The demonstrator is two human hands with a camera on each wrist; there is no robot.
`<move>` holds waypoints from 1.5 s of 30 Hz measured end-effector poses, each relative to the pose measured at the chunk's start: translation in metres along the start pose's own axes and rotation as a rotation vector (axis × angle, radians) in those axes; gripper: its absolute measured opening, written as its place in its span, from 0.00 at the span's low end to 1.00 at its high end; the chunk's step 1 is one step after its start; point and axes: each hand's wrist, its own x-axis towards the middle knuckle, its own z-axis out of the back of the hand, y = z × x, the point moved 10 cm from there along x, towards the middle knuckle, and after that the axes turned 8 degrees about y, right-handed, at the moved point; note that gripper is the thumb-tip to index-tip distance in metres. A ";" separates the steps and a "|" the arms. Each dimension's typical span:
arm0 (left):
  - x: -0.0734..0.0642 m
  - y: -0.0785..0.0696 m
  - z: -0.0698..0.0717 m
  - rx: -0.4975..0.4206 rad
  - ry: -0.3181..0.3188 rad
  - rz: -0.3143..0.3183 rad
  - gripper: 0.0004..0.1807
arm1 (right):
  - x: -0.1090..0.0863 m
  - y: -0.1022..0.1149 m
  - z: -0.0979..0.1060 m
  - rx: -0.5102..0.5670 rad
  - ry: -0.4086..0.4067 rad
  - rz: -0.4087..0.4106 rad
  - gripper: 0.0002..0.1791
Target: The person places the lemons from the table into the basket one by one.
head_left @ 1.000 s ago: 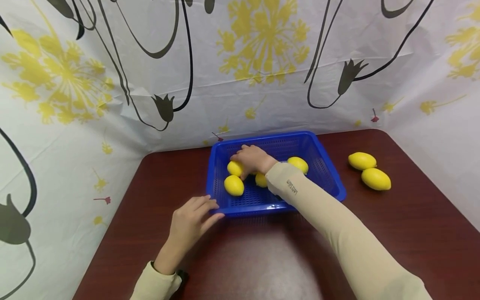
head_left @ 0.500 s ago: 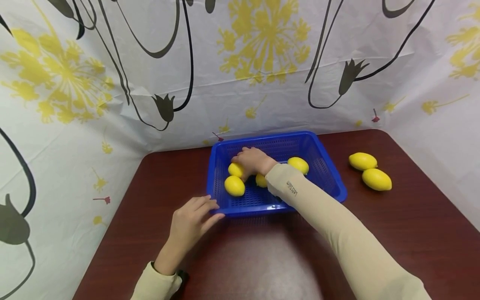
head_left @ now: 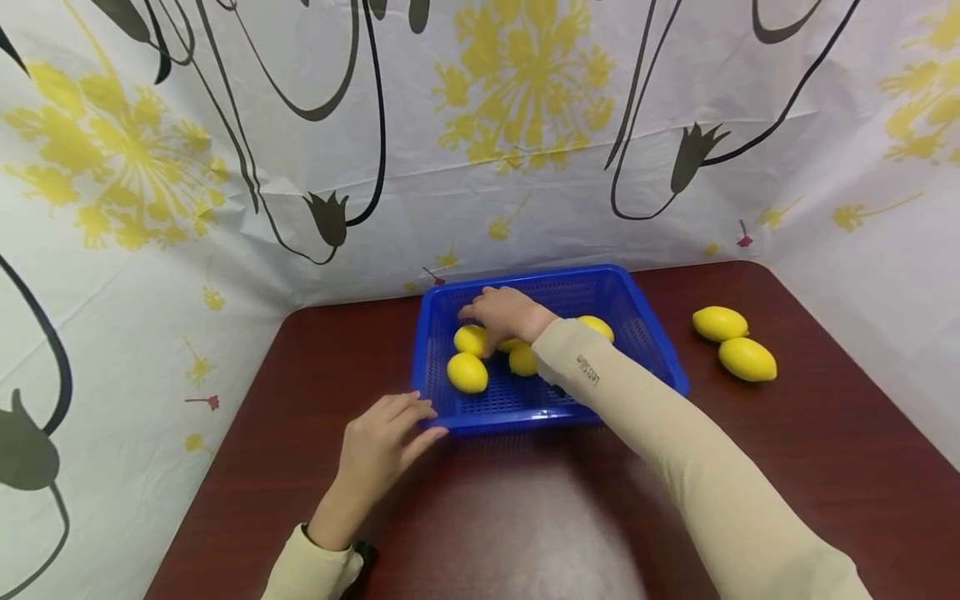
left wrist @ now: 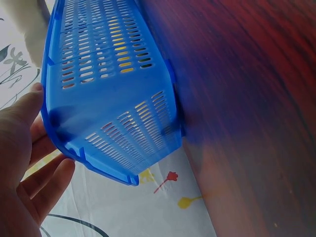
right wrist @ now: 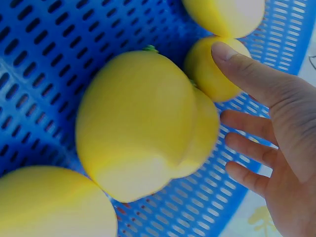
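A blue perforated plastic basket (head_left: 555,415) on the table holds several yellow lemons. My left hand (head_left: 378,442) rests at its front left corner, with the thumb at the front rim and relaxed fingers at the left rim. My right hand (head_left: 506,312) is inside the basket, over its left part. In the right wrist view, the thumb (right wrist: 242,66) overlaps a small-looking lemon (right wrist: 207,74), and the other visible fingers are spread apart beside the lemons. A large-looking lemon (right wrist: 133,123) fills the middle of that view. Another lemon (head_left: 467,373) lies near the basket's left front.
Two lemons, one behind (head_left: 720,323) and one in front (head_left: 747,360), lie touching on the dark red table (head_left: 510,517) right of the basket. A white patterned cloth (head_left: 405,208) hangs close behind the table and at both sides.
My right hand has lifted slightly away from the leftmost lemons, so more of the lemons beneath it show. The left hand stays at the basket corner.
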 end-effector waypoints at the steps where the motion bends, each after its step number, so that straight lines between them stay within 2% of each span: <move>1: 0.000 0.000 0.000 0.001 -0.003 -0.003 0.16 | -0.002 0.000 0.003 -0.002 0.001 -0.001 0.41; 10: 0.000 0.001 0.002 0.016 0.004 0.004 0.17 | -0.030 0.001 0.042 -0.031 -0.034 0.006 0.43; 16: 0.000 0.001 0.004 0.003 0.001 0.000 0.17 | -0.056 -0.002 0.081 -0.079 -0.067 -0.020 0.45; 19: 0.000 0.001 0.003 0.000 0.004 0.004 0.17 | -0.071 -0.004 0.100 -0.066 -0.082 -0.028 0.44; 24: -0.001 0.001 0.002 0.000 0.013 0.010 0.17 | -0.095 -0.012 0.118 -0.053 -0.089 -0.051 0.45; 29: -0.001 0.001 0.002 0.004 0.022 0.017 0.16 | -0.114 -0.020 0.117 -0.052 -0.110 -0.047 0.46; 36: 0.000 -0.001 0.001 0.003 0.040 0.026 0.16 | -0.150 -0.038 0.097 -0.070 -0.210 -0.011 0.44; 40: 0.001 -0.003 0.002 0.004 0.041 0.021 0.15 | -0.176 -0.057 0.091 -0.068 -0.278 -0.022 0.43; 45: 0.001 -0.004 0.004 0.001 0.037 0.020 0.15 | -0.207 -0.088 0.090 -0.041 -0.312 -0.085 0.41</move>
